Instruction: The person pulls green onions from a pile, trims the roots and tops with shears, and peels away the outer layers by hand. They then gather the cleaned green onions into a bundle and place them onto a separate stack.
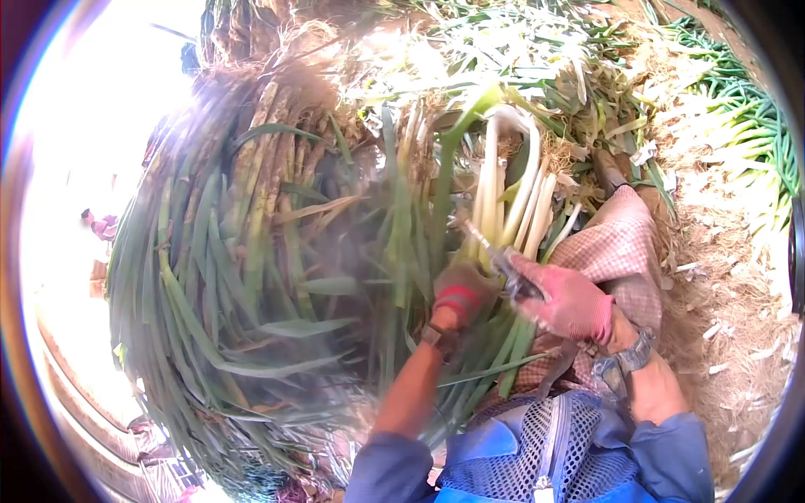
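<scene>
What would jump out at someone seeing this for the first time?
Probably the huge heap of leafy green stalks filling the left side. Then the bright white stalks near the middle, just above a blurred left hand and a pink-gloved right hand gripping a small tool. At upper right, more green stalks lie along the ground.

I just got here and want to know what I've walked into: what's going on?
A person is handling long green onions. Their gloved left hand grips a bunch with pale lower stalks, while the gloved right hand holds a small tool close against it; blur hides exactly what the tool is. A big heap of leafy, unpeeled-looking onions stands beside the left arm, and cleaner ones lie in a row at the far right.
</scene>
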`<state>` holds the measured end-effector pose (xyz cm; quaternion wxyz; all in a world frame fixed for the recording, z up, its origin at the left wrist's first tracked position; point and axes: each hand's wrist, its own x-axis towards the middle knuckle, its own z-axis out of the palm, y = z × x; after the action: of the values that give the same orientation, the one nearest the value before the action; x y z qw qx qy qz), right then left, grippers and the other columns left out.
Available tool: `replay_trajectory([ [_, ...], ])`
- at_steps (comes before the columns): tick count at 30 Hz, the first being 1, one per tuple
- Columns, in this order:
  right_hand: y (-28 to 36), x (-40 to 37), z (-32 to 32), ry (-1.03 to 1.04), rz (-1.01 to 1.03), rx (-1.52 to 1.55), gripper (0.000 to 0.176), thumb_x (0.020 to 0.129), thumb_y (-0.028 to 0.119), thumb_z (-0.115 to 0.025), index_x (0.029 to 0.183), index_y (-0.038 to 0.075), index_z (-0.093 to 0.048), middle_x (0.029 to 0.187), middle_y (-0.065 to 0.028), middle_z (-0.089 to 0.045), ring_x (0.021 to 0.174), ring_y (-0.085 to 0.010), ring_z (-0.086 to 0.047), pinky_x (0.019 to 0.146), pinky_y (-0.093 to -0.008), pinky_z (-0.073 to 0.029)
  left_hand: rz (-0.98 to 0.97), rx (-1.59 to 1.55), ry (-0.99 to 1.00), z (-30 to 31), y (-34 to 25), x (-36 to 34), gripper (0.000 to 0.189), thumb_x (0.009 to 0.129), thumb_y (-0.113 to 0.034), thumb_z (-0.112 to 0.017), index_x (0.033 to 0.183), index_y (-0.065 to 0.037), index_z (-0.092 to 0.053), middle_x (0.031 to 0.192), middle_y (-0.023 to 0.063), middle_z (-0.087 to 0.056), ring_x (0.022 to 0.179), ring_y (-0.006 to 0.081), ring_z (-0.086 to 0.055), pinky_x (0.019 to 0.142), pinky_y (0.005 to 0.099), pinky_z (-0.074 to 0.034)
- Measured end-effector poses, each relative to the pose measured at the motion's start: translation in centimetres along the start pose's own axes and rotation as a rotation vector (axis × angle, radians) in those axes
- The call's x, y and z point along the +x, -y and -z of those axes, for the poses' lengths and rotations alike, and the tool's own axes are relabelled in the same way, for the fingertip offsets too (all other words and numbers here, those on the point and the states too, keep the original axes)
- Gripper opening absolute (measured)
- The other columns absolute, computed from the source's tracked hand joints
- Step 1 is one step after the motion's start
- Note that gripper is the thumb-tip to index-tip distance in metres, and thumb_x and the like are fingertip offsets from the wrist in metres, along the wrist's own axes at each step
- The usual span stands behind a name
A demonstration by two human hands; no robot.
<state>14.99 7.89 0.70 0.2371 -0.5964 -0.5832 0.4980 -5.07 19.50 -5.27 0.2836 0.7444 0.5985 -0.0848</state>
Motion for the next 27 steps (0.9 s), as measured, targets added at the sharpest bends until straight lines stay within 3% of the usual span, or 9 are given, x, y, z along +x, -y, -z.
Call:
replay_trajectory([
  [3,-2.0,1.3,-0.1,-0.092,-0.108,-0.128,0.075,0.099,0.035,-0.065,0.163,0.007,-0.037,0.108,-0.0292,-0.070,0.101,-0.0433,-0.070,0.093,-0.0470,-0.055,0.031,-0.050,0.159,1.7,-0.7,-0.3,0.038,0.088,-0.042,-0.078,0.105,-0.008,-0.081,0.100,0.0198,-0.079,0.096,0.0337,-0.077,0.088,0.0404,-0.059],
  [5,-2.7,1.3,-0.7,-0.117,-0.077,-0.161,0.076,0.099,0.036,-0.064,0.163,0.007,-0.037,0.104,-0.0278,-0.070,0.095,-0.0428,-0.071,0.091,-0.0474,-0.055,0.046,-0.407,-0.161,4.2,1.6,1.7,0.035,0.092,-0.036,-0.074,0.110,-0.007,-0.081,0.104,0.0200,-0.079,0.098,0.0347,-0.077,0.089,0.0415,-0.058],
  [8,-2.5,0.8,-1.9,-0.005,0.019,-0.002,0.075,0.099,0.036,-0.063,0.162,0.004,-0.038,0.104,-0.0287,-0.070,0.097,-0.0458,-0.069,0.089,-0.0502,-0.054,-0.069,-0.137,-0.482,4.2,8.8,7.5,0.038,0.093,-0.037,-0.074,0.115,-0.007,-0.079,0.106,0.0188,-0.079,0.100,0.0338,-0.077,0.090,0.0417,-0.057],
  [10,-2.2,1.2,-2.4,-0.042,0.040,-0.043,0.074,0.099,0.036,-0.064,0.160,0.002,-0.039,0.103,-0.0290,-0.070,0.097,-0.0459,-0.069,0.089,-0.0506,-0.054,0.118,-0.095,-0.462,5.1,9.6,8.6,0.038,0.094,-0.035,-0.074,0.117,-0.006,-0.078,0.109,0.0171,-0.080,0.102,0.0311,-0.076,0.091,0.0398,-0.057],
  [12,-1.4,1.7,-2.4,-0.081,0.058,-0.083,0.074,0.099,0.036,-0.064,0.159,0.001,-0.040,0.102,-0.0292,-0.071,0.097,-0.0461,-0.069,0.088,-0.0510,-0.054,0.126,-0.087,-0.365,5.3,10.3,9.6,0.040,0.093,-0.036,-0.076,0.119,-0.006,-0.077,0.110,0.0161,-0.080,0.103,0.0304,-0.076,0.092,0.0396,-0.057],
  [16,1.8,2.6,-1.7,0.123,0.002,-0.070,0.072,0.100,0.037,-0.062,0.158,0.000,-0.041,0.102,-0.0294,-0.072,0.097,-0.0472,-0.069,0.089,-0.0518,-0.054,0.222,-0.056,-0.281,4.5,8.6,8.4,0.049,0.089,-0.039,-0.082,0.123,-0.004,-0.074,0.110,0.0150,-0.080,0.102,0.0291,-0.076,0.095,0.0388,-0.057],
  [18,2.0,3.4,-1.4,0.196,-0.058,-0.063,0.071,0.100,0.037,-0.062,0.158,0.000,-0.041,0.103,-0.0295,-0.072,0.098,-0.0476,-0.069,0.090,-0.0519,-0.054,0.200,-0.123,-0.233,3.1,10.8,9.7,0.054,0.087,-0.042,-0.083,0.125,-0.004,-0.073,0.112,0.0158,-0.080,0.104,0.0294,-0.076,0.096,0.0393,-0.057],
  [20,0.8,4.7,-2.3,0.031,-0.038,-0.093,0.070,0.101,0.036,-0.059,0.158,0.000,-0.041,0.103,-0.0303,-0.072,0.100,-0.0479,-0.069,0.092,-0.0521,-0.054,0.175,-0.189,-0.180,2.6,11.3,9.9,0.059,0.086,-0.045,-0.084,0.127,-0.004,-0.072,0.114,0.0166,-0.079,0.105,0.0298,-0.076,0.096,0.0398,-0.057],
  [27,1.3,7.7,-2.1,0.022,-0.047,-0.116,0.064,0.103,0.033,-0.057,0.158,0.004,-0.043,0.111,-0.0309,-0.072,0.104,-0.0477,-0.069,0.095,-0.0525,-0.053,0.086,-0.071,-0.354,5.9,8.1,9.8,0.066,0.084,-0.057,-0.081,0.126,-0.006,-0.074,0.121,0.0175,-0.077,0.114,0.0359,-0.073,0.099,0.0464,-0.056],
])
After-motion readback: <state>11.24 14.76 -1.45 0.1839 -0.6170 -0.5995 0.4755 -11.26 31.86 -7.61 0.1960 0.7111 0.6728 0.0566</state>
